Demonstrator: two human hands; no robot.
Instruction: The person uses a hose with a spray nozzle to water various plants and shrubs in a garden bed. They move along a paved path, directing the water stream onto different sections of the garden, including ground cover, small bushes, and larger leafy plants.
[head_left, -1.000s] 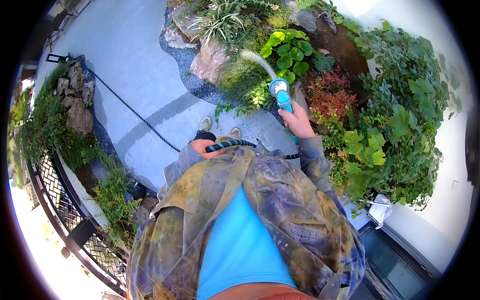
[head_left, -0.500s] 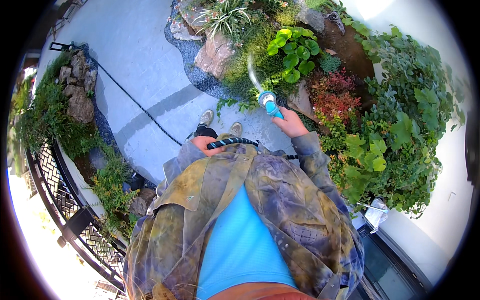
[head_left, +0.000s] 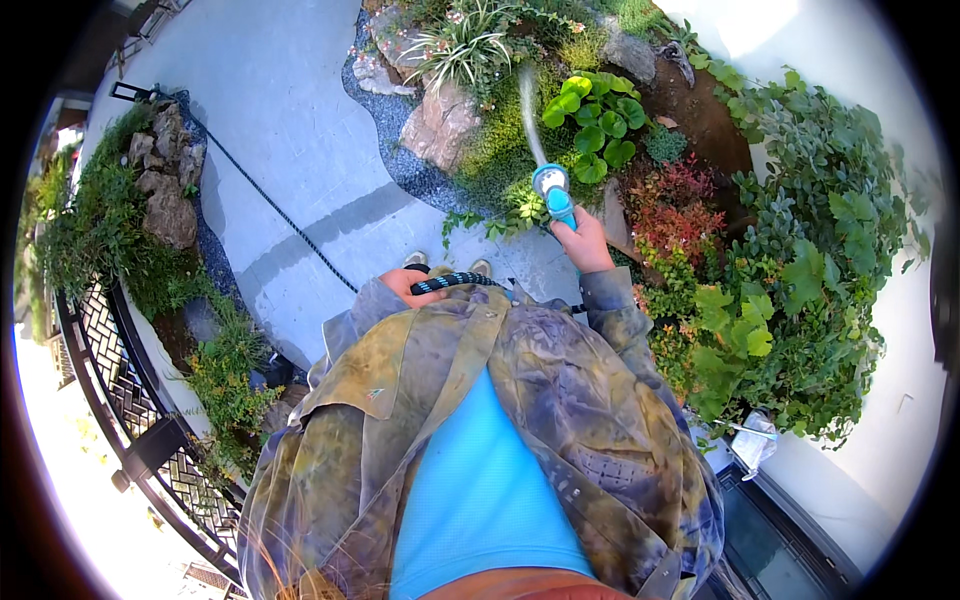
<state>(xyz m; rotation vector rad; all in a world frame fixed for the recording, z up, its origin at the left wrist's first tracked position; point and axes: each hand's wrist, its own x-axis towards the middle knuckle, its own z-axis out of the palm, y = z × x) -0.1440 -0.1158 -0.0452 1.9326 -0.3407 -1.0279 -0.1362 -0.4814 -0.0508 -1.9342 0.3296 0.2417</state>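
My right hand (head_left: 585, 240) grips a turquoise and white spray nozzle (head_left: 554, 185) just above the paving's edge. A white jet of water (head_left: 530, 115) arcs from its head onto low mossy greenery (head_left: 500, 140), beside round-leaved bright green plants (head_left: 600, 130) and a red-leaved shrub (head_left: 672, 210). At my waist, my left hand (head_left: 398, 285) is closed on a thick black hose (head_left: 450, 283) flecked with light blue. Part of the hose is hidden by my jacket. Both my shoes show only in part beyond it.
A long stretch of hose (head_left: 260, 195) crosses pale paving (head_left: 290, 120). Rocks and plants (head_left: 170, 210) form a left bed beside a black fence (head_left: 115, 355). Leafy climbers (head_left: 800, 270) spread along a white wall (head_left: 905, 430) at right, above a silver object (head_left: 755, 440).
The nozzle first dipped left, then rose slightly, and its jet now points more straight ahead, landing farther up the bed. My view has shifted slightly, and more of my shoes is hidden.
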